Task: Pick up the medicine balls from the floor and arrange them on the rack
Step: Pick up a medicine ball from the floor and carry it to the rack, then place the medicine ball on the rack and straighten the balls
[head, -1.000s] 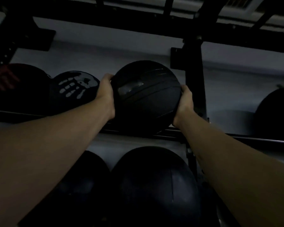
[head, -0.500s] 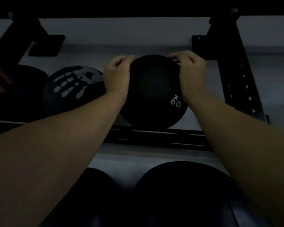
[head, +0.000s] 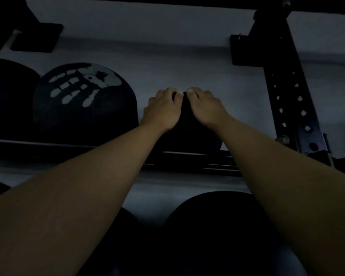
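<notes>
A black medicine ball point(head: 187, 134) rests on the upper rail of the black rack point(head: 187, 162), mostly hidden behind my hands and forearms. My left hand point(head: 161, 110) lies over its top left and my right hand point(head: 205, 106) over its top right, fingertips nearly meeting at the crown. Both hands press on the ball. To its left sits a black ball with a white handprint point(head: 84, 100), a small gap between them.
Another dark ball point(head: 8, 100) sits at the far left of the same rail. Two large dark balls point(head: 217, 232) fill the lower shelf under my arms. A perforated black upright point(head: 291, 104) stands right of the ball, against a pale wall.
The ball went from being held at its sides to sitting on the rail. My hands slid up over its top and closer together. The view tilted downward.
</notes>
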